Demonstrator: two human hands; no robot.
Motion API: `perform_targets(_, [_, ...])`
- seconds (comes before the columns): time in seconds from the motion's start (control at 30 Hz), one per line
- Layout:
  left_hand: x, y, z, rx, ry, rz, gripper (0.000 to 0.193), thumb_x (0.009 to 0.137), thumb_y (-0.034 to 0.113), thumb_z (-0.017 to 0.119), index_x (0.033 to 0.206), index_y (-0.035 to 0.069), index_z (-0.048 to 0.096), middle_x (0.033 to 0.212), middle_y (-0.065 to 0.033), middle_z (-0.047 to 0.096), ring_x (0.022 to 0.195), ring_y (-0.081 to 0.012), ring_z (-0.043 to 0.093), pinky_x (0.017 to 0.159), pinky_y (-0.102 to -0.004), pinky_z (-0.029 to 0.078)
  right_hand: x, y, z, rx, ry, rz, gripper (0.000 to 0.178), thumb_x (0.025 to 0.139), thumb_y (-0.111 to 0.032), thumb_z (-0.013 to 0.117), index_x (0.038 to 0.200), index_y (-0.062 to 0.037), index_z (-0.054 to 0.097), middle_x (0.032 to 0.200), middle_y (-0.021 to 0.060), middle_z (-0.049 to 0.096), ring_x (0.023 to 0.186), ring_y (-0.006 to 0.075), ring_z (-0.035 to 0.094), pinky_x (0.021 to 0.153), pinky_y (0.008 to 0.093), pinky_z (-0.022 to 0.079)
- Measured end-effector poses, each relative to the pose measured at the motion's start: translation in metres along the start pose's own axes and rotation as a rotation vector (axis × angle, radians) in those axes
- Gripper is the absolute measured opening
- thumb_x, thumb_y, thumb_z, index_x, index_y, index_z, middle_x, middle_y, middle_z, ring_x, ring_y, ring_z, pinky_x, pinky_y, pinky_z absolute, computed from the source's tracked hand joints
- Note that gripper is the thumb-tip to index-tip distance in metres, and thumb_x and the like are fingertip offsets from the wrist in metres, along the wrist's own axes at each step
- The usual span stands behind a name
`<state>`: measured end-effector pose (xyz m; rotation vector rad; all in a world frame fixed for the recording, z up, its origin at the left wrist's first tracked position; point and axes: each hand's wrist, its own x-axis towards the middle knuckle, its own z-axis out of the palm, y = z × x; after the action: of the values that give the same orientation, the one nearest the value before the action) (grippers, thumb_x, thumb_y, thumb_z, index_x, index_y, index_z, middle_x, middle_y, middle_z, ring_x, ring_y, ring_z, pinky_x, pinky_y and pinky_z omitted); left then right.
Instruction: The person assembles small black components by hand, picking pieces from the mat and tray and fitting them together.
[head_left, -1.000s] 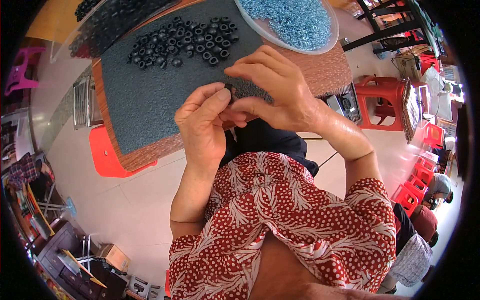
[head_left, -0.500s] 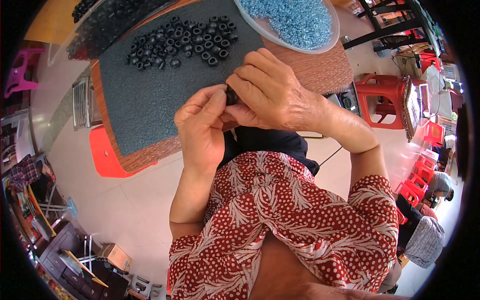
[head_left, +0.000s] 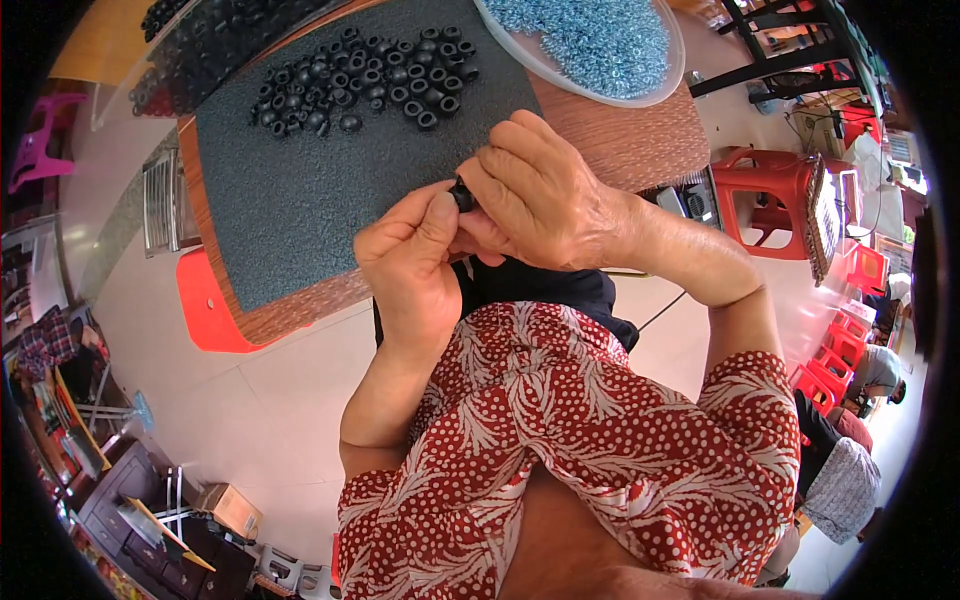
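1. Head view: a small black piece [head_left: 462,195] is between the two hands, in front of the person and above the near edge of the table [head_left: 625,145].
2. The left hand [head_left: 412,255] has its thumb and fingers drawn together in a pinch on the left side of the piece.
3. The right hand [head_left: 545,200] has its fingers curled closely in; they seem to grip the piece from the right, though the thumb's contact is hidden.
4. Beyond the hands, loose black pieces [head_left: 365,80] lie spread on a dark textured mat [head_left: 290,215]. A round dish [head_left: 640,103] of pale blue bits [head_left: 605,45] stands at the upper right.
5. For good handling, I would keep the left pinch firm and let the right fingers do the fine pressing or turning.
6. Gripping by the sides should leave the rim easier to see; even pressure should prevent tilting.
7. Working directly over the mat would be safer, as a slipped piece could drop off the near edge.
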<state>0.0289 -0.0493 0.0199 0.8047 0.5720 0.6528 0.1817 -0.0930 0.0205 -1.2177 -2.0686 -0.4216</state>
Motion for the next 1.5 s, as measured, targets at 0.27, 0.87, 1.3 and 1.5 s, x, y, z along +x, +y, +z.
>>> perform_targets(0.27, [0.007, 0.002, 0.009, 0.126, 0.059, 0.077, 0.025, 0.094, 0.010, 0.046, 0.094, -0.012, 0.058, 0.066, -0.0104, 0.061, 0.052, -0.0145, 0.056, 0.049, -0.0239, 0.046, 0.002, 0.004, -0.001, -0.079, -0.006, -0.062, 0.019, 0.054, -0.012, 0.062, 0.061, 0.0014, 0.051, 0.063, 0.0072, 0.041, 0.060, 0.0206, 0.038, 0.053, 0.0336, 0.031])
perform_targets(0.87, [0.011, 0.014, 0.014, 0.126, 0.038, 0.004, 0.025, 0.091, 0.013, 0.053, 0.096, -0.010, 0.062, 0.076, -0.0061, 0.061, 0.063, -0.0106, 0.056, 0.059, -0.0223, 0.045, 0.012, 0.010, -0.020, -0.146, -0.137, -0.158, 0.025, 0.047, -0.016, 0.055, 0.063, 0.0040, 0.053, 0.061, 0.0072, 0.044, 0.056, 0.0197, 0.040, 0.048, 0.0324, 0.028])
perform_targets(1.3, [0.013, 0.029, -0.016, 0.298, 0.200, 0.137, 0.029, 0.092, 0.019, 0.054, 0.098, -0.009, 0.059, 0.078, -0.0125, 0.064, 0.062, -0.0138, 0.058, 0.058, -0.0253, 0.048, 0.053, 0.064, -0.024, -0.285, -0.007, -0.008, 0.024, 0.067, -0.012, 0.068, 0.084, 0.0032, 0.061, 0.068, 0.0084, 0.055, 0.060, 0.0222, 0.053, 0.050, 0.0343, 0.043])
perform_targets(1.5, [0.022, 0.046, -0.062, 0.470, 0.391, 0.404, 0.020, 0.088, 0.008, 0.059, 0.103, -0.006, 0.059, 0.083, -0.0106, 0.064, 0.066, -0.0103, 0.057, 0.058, -0.0215, 0.047, 0.143, 0.202, -0.036, -0.424, -0.181, 0.669, 0.032, 0.072, -0.017, 0.061, 0.095, 0.0049, 0.060, 0.090, 0.0278, 0.061, 0.088, 0.0396, 0.060, 0.074, 0.0451, 0.048])
